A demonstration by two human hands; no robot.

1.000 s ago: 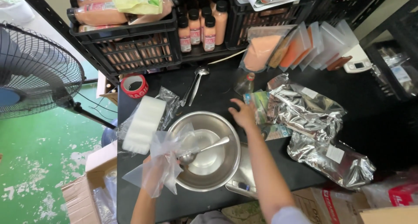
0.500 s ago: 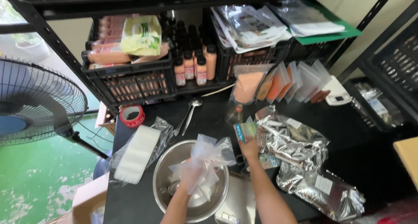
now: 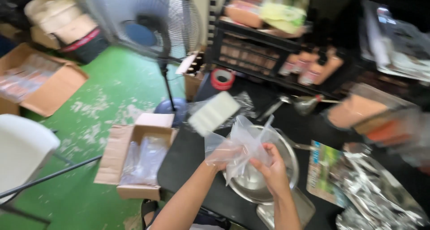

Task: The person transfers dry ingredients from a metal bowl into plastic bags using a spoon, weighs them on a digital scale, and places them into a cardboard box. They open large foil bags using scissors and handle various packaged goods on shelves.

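Surface: black table (image 3: 188,160), steel bowl (image 3: 264,185).
Bag: clear plastic bag (image 3: 244,145) above bowl.
Hands: left hand (image 3: 220,157) and right hand (image 3: 271,167) pinch its opposite sides.

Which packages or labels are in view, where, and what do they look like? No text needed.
Clear plastic bag: held by left hand and right hand over the metal bowl.
Printed packet: flat on the black table, right of the bowl; green, multicoloured.
Foil pouches: crumpled, silver, far right.
Open cardboard box: on the green floor, clear bags inside.
Bottles: orange, blurred, by the black crate.
No screens or signs.
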